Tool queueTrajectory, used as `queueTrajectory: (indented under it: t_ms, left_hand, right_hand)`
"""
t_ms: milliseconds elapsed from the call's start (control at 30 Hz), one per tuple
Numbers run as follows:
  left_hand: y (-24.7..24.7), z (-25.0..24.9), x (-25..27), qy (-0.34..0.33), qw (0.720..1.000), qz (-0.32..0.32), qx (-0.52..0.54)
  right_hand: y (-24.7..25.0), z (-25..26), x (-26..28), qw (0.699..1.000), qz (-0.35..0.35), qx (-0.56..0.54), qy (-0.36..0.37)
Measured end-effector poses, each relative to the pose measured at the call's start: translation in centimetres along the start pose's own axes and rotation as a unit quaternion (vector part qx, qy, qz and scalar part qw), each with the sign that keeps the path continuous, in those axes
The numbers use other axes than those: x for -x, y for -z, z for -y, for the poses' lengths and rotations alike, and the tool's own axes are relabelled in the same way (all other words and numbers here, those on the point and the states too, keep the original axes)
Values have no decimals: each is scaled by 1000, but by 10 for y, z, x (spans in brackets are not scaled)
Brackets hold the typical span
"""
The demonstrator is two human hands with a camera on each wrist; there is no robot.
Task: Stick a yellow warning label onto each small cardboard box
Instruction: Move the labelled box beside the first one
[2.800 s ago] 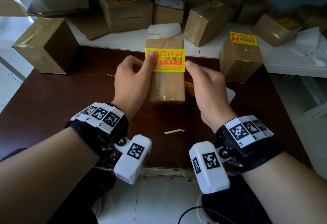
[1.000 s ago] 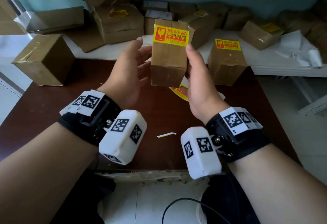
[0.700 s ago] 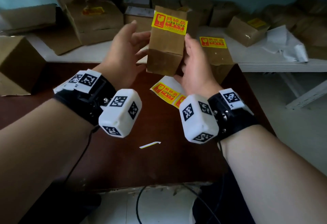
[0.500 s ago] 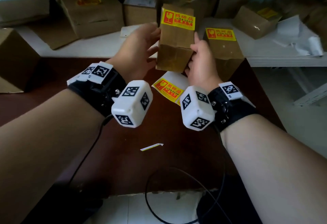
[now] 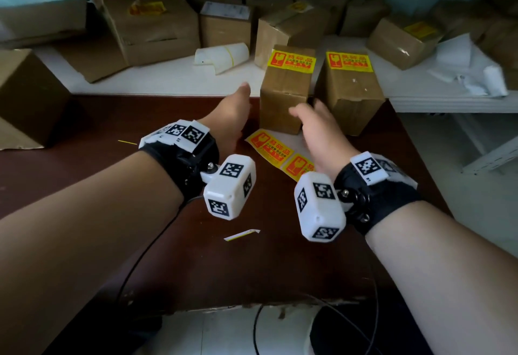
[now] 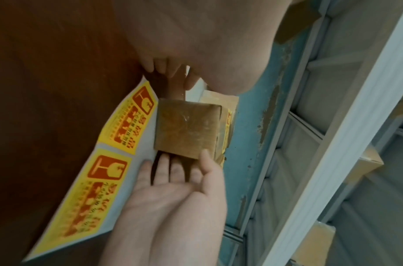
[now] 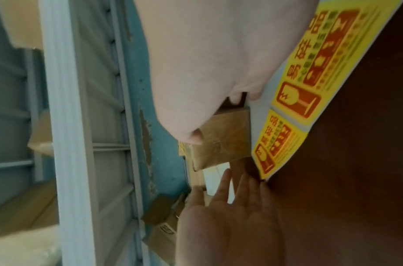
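A small cardboard box (image 5: 283, 102) with a yellow warning label (image 5: 291, 60) on top stands on the dark table (image 5: 84, 186). Just right of it stands another labelled box (image 5: 350, 93). My left hand (image 5: 238, 105) hovers just left of the box, fingers relaxed and holding nothing. My right hand (image 5: 307, 110) is at its front right corner with straight fingers, thumb against the edge. A sheet of yellow labels (image 5: 270, 145) lies in front of the box. The left wrist view shows the box (image 6: 187, 129), the label sheet (image 6: 125, 122) and the right hand (image 6: 173, 180).
A plain box (image 5: 25, 96) sits at the table's left edge. Several more boxes crowd the white shelf (image 5: 168, 79) behind, along with a white backing roll (image 5: 224, 54). A paper strip (image 5: 242, 234) lies on the table, and a cable (image 5: 145, 253) hangs off its near edge.
The labelled box, held up between both hands, has come down onto the table beside the other labelled box. Both hands have loosened from it.
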State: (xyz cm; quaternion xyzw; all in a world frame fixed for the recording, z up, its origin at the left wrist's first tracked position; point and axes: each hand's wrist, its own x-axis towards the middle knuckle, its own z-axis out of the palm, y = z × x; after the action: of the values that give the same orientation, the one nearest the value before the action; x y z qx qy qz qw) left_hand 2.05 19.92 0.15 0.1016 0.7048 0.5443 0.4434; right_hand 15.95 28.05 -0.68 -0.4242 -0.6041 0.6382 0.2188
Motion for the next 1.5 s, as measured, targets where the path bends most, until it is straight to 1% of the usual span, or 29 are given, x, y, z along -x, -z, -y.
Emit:
queueTrajectory:
  t_ms: [33,100,200,300,400,533,600,700,800,900,1067,1233,1333,1433,1500]
  left_hand:
    - [2,4,0,2,1000,-27,-14]
    - [5,9,2,20,998,-45,-41]
    - [3,10,9,66,995,-22,-76]
    - [-5,15,16,79,991,13,-111]
    - [-6,24,15,70,993,17,-96]
    - [-7,32,16,46,997,9,-59]
    - [-9,35,19,30,998,8,-59]
    - [-11,41,24,31,997,1,-67]
    - [-8,50,31,44,996,8,-79]
    - [3,53,39,47,995,13,-90]
    - [39,49,48,51,996,-15,-67]
    - [84,57,71,58,996,-43,-44]
    - [104,61,94,77,992,-64,-70]
    - [121,60,114,59,994,-76,-57]
    - [132,58,126,19,995,-81,-48]
  right_hand:
    - [2,0,8,999,2,33,3]
    - [11,-6,15,997,12,76,20]
    - [17,-5,17,992,17,112,50]
    - [16,0,19,985,10,154,79]
    - [10,8,27,972,16,218,90]
    - [3,15,36,943,40,308,120]
    - [-1,14,35,935,50,332,114]
    - [-6,13,31,932,52,348,86]
    - [-6,17,28,937,31,340,74]
    - [-3,20,25,954,9,292,64]
    - [-1,19,27,966,-13,251,60]
    - [-8,16,50,971,9,236,34]
    - [-19,16,72,980,24,199,22]
    - [-38,16,92,990,33,135,23]
    - [-53,16,103,994,36,97,23]
